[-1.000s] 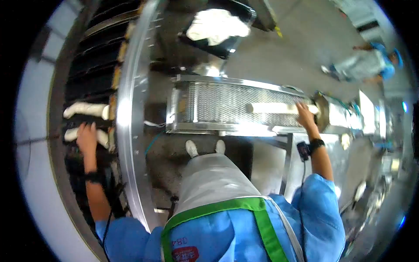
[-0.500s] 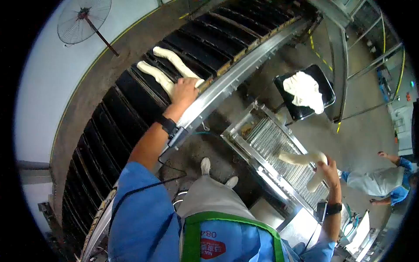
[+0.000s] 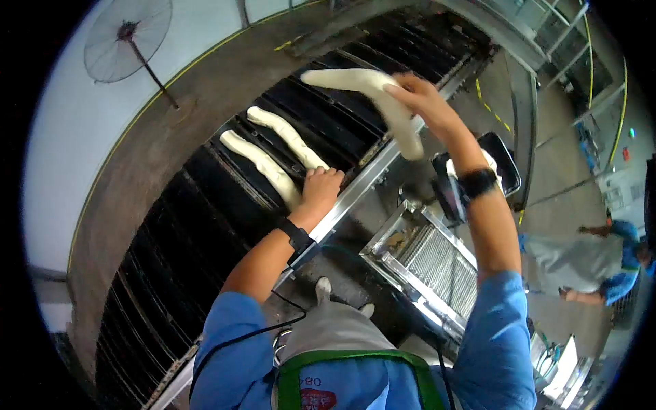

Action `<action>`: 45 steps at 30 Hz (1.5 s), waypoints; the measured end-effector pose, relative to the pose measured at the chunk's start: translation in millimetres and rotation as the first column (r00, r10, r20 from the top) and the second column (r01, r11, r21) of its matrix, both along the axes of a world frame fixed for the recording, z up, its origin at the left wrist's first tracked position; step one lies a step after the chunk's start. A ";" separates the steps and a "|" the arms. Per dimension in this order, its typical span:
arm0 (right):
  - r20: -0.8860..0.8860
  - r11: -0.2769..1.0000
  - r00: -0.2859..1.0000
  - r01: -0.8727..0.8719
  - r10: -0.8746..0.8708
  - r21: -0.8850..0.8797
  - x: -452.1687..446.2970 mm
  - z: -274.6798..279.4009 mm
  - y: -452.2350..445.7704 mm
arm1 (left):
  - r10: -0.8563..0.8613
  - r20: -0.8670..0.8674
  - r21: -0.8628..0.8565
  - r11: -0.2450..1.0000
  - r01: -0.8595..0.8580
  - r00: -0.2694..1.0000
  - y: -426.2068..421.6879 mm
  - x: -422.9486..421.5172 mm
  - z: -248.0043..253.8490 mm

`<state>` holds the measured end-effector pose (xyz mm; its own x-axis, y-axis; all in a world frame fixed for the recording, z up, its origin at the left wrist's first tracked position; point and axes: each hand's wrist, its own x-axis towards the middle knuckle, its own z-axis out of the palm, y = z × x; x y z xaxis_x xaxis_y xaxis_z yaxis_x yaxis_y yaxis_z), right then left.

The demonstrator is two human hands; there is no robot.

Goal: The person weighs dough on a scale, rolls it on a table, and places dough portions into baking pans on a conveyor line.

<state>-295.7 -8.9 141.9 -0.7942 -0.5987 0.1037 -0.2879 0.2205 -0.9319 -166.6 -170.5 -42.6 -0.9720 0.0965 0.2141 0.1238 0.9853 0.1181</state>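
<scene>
Two pale dough strips, one nearer point(image 3: 263, 164) and one farther point(image 3: 288, 137), lie side by side across the black slats of a curved conveyor point(image 3: 179, 225). My left hand point(image 3: 322, 191) rests at their inner ends, its fingers bent on the end of the farther strip; whether it grips is unclear. Raised above the conveyor's inner edge, my right hand point(image 3: 418, 99) is closed round the middle of a third dough strip point(image 3: 372, 82), whose two ends droop on either side.
A mesh belt point(image 3: 441, 263) in a metal frame stands right of my feet. Behind it is a black tub point(image 3: 502, 160) with pale material. A co-worker point(image 3: 581, 263) stands at the far right. A large fan point(image 3: 128, 31) is at upper left.
My right hand has lifted its dough strip off the mesh belt and carried it left over the conveyor. My left hand has shifted slightly along the inner ends of the two strips.
</scene>
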 end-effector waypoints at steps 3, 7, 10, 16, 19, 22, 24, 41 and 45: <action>-0.289 0.951 0.908 0.269 -0.304 -0.154 -31.8 -22.0 8.2 | -0.010 0.058 0.014 1.000 0.010 0.998 0.3 1.4 10.5; -0.131 0.931 0.922 0.358 -0.365 -0.069 5.7 -59.1 104.6 | -0.039 0.121 0.085 0.996 0.028 0.992 2.0 5.7 18.3; 0.053 0.871 0.887 0.438 -0.459 0.224 86.4 -126.7 197.8 | -0.173 -0.076 0.176 0.967 0.184 0.982 0.9 2.1 8.6; -0.347 0.190 0.808 0.480 -0.477 0.856 289.9 -229.5 340.1 | -0.002 0.146 -0.001 1.000 0.002 0.989 -68.9 27.2 -2.0; -0.510 -0.051 0.633 0.597 -0.582 0.800 329.3 -231.0 420.9 | 0.068 0.210 -0.085 0.995 -0.051 0.975 -57.1 11.4 3.4; -0.463 -0.179 0.611 0.468 -0.642 0.866 347.9 -230.0 488.5 | 0.093 0.173 -0.098 0.992 -0.077 0.981 -56.2 4.5 -4.0; -0.573 -0.136 0.661 0.590 -0.484 0.796 360.7 -257.6 536.0 | 0.060 0.172 -0.171 0.985 -0.030 0.983 -55.2 4.6 -2.3; 0.215 0.791 0.776 0.514 -0.593 0.331 208.2 -67.3 354.7 | 0.034 0.250 0.043 0.998 -0.047 0.968 -34.5 32.5 13.4; 0.239 0.903 0.870 0.418 -0.431 0.103 134.1 -38.6 234.7 | 0.007 0.283 0.025 1.000 -0.014 0.959 -47.6 51.2 37.1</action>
<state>-161.6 225.8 103.3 -0.9685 -0.1974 -0.1514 0.0839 0.3139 -0.9458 -115.4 -218.1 -5.5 -0.9942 0.0840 -0.0671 0.0714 0.9824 0.1725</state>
